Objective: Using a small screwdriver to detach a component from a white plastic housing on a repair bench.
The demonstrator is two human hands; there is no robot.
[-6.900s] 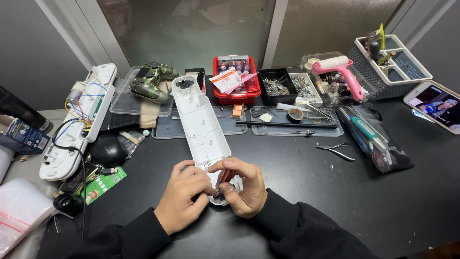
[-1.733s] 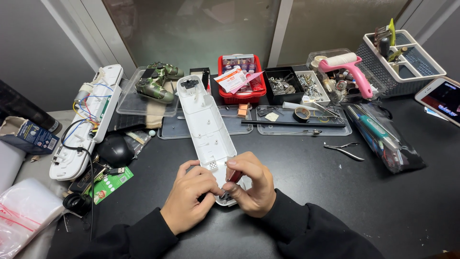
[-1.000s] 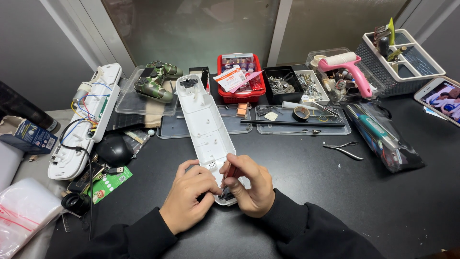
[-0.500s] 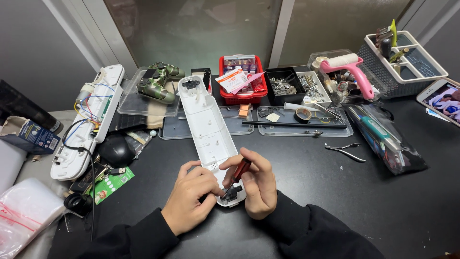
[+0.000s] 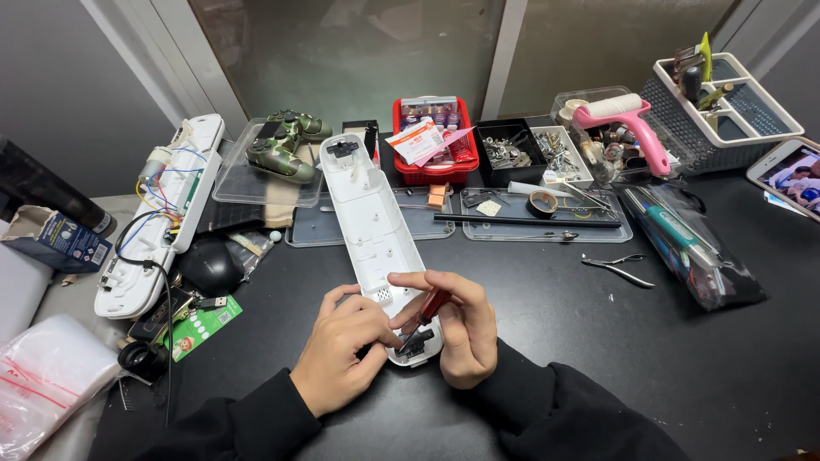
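Long white plastic housing (image 5: 376, 230), smooth, rounded ends, lies lengthwise on black matte table (image 5: 555, 341). Left hand (image 5: 342, 358) steadies its near end, fingers curled. Right hand (image 5: 465, 329) pinches red-handled screwdriver (image 5: 424, 314), tip at housing's near end. Green card (image 5: 201, 324) lies at left.

A small repair workshop — the black table (image 5: 683, 358) carries screw boxes (image 5: 534, 152), pliers (image 5: 619, 267), tape (image 5: 541, 202) and opened white casings (image 5: 158, 213).

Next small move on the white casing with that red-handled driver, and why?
Probably seat the tip squarely and turn. The right hand holds the red-handled screwdriver angled down at the near end of the long white casing, while the left hand braces that end. Whether the tip sits in a screw cannot be told.
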